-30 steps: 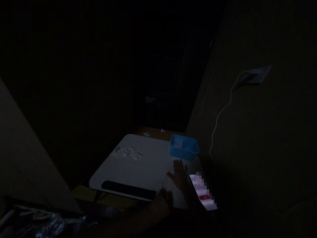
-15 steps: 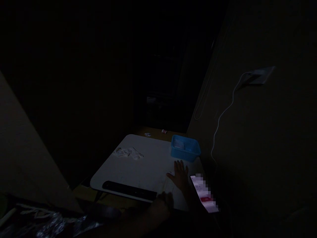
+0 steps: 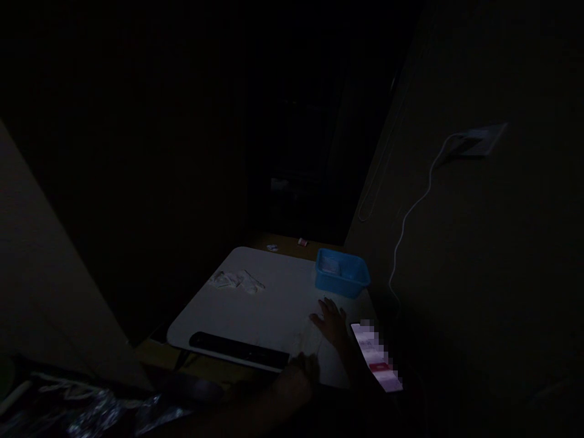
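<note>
In dim light, my right hand (image 3: 332,324) lies over the right part of a white low table (image 3: 269,310), fingers spread, just in front of a blue plastic basket (image 3: 342,283). My left hand (image 3: 297,376) is at the table's near edge, its fingers curled. What they hold, if anything, is lost in the dark. A pale, flat, thin piece (image 3: 305,342) lies on the tabletop between both hands; its kind cannot be made out. Inside the basket is a pale packet-like thing (image 3: 330,266).
A crumpled white cloth (image 3: 237,280) lies at the table's left. A dark strip (image 3: 237,350) runs along the near edge. A lit phone (image 3: 376,356) is right of my right arm. A white cable (image 3: 404,222) hangs from a wall socket (image 3: 481,140). Shiny crinkled material (image 3: 98,413) is at lower left.
My right hand's fingers have drawn in slightly and sit a little lower. The pale piece between the hands has shifted in shape. My left hand stays nearly where it was.
</note>
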The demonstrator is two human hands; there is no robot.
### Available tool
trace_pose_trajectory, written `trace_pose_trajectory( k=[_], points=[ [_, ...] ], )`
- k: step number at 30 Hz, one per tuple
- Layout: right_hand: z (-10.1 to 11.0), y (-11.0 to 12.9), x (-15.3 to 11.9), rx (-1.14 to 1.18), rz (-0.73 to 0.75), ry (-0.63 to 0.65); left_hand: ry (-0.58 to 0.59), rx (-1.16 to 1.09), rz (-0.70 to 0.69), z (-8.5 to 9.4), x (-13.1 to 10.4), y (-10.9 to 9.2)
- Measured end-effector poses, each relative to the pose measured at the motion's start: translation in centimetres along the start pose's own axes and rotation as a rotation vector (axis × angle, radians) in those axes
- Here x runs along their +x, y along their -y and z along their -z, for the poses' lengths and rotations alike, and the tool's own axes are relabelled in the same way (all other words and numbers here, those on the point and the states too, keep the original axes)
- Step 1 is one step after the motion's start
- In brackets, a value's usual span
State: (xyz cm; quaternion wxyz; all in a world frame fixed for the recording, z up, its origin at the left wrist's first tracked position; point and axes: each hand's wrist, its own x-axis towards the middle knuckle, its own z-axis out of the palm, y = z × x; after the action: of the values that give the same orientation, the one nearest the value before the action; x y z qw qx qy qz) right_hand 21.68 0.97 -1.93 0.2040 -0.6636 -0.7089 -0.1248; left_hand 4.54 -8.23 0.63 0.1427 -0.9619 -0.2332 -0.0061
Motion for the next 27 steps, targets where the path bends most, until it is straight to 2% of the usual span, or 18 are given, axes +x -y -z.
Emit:
trace_pose_trajectory(
  k=[6,11,18,24,27],
  points=[
    [-0.9,-1.8,0.2,0.103,0.111,-0.059,0.028,-0.022,-0.001,0.5,0.2,0.1],
    [-1.1,-1.6,0.7,0.118,0.011,-0.085,0.028,0.052,-0.017,0.5,0.1,0.1],
    [-1.3,-2.2,0.3,0.21,0.071,-0.091,-0.005,0.013,-0.014,-0.2,0.0,0.0],
    [-1.2,-2.0,0.6,0.224,-0.053,-0.066,0.047,0.028,0.002,0.5,0.0,0.0],
    [-0.5,-1.7,0.3,0.237,0.003,-0.074,0.061,-0.01,0.01,0.7,0.1,0.0]
  ],
)
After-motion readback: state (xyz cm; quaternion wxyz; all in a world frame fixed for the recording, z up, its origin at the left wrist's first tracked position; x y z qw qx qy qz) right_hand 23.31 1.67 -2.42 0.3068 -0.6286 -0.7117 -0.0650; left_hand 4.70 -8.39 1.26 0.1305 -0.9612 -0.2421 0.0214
